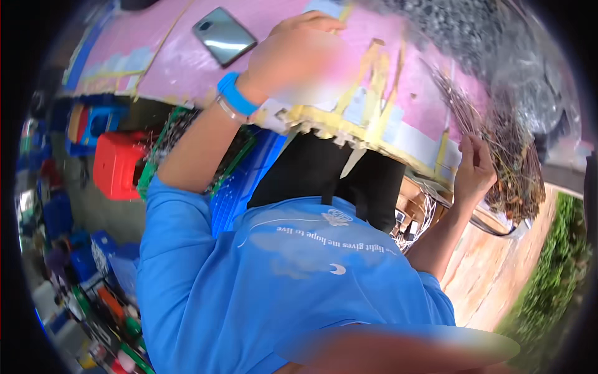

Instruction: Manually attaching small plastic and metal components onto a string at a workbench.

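Note:
My left hand [296, 53], with a blue band and a bracelet at the wrist, is over the pink, taped tabletop [177, 59]. Blur covers most of its fingers, so I cannot tell what they hold. A phone [224, 37] lies just left of it. At the table's right side, my right hand [476, 171] has its fingers curled in and pressed together. Whatever is between them is too small to make out. Right beside that hand lies a large bundle of thin brown strands [514, 159], like wires or dry stalks.
Clear plastic wrapping [529, 93] and a dark grey heap [436, 31] occupy the far right. Yellow tape strips [374, 75] run to the table's ragged near edge. Below on the left are a red bin [115, 165], a green crate [162, 149] and a blue crate [249, 177].

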The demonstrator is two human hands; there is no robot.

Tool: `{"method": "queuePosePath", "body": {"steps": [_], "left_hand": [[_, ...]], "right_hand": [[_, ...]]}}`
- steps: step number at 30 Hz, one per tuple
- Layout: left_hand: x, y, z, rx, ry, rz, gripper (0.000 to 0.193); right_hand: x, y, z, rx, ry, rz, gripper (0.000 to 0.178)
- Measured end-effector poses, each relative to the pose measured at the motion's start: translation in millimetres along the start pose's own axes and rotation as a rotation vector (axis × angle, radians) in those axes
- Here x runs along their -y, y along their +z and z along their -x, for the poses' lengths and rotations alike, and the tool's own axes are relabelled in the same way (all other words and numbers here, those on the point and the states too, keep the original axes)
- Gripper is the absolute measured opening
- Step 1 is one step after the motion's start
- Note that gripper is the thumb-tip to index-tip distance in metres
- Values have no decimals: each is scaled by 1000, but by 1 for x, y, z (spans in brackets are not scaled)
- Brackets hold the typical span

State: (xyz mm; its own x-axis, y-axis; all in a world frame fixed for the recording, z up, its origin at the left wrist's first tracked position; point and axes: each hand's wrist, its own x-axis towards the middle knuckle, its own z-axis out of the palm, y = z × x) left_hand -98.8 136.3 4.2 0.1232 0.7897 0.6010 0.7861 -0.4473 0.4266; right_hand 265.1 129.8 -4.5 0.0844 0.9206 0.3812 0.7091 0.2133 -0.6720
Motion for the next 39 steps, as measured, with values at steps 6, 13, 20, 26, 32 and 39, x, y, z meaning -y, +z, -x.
{"method": "queuePosePath", "body": {"steps": [6, 13, 20, 26, 32, 39], "left_hand": [[-23, 78, -102, 210, -34, -12, 24], [3, 120, -107, 84, 194, -97, 10], [-26, 45, -60, 175, -284, 209, 21], [-64, 4, 29, 318, -459, 602, 32], [-110, 2, 91, 385, -680, 952, 28], [-103, -3, 103, 111, -627, 1221, 43]], "right_hand": [[9, -8, -11, -301, 117, -1083, 29], [17, -13, 5, -211, 60, -799, 25], [-7, -21, 25, -185, 265, -1301, 22], [48, 21, 61, 151, 729, -1371, 26], [101, 61, 37, 618, 482, -1281, 21], [114, 47, 72, 751, 244, -1135, 13]]}}
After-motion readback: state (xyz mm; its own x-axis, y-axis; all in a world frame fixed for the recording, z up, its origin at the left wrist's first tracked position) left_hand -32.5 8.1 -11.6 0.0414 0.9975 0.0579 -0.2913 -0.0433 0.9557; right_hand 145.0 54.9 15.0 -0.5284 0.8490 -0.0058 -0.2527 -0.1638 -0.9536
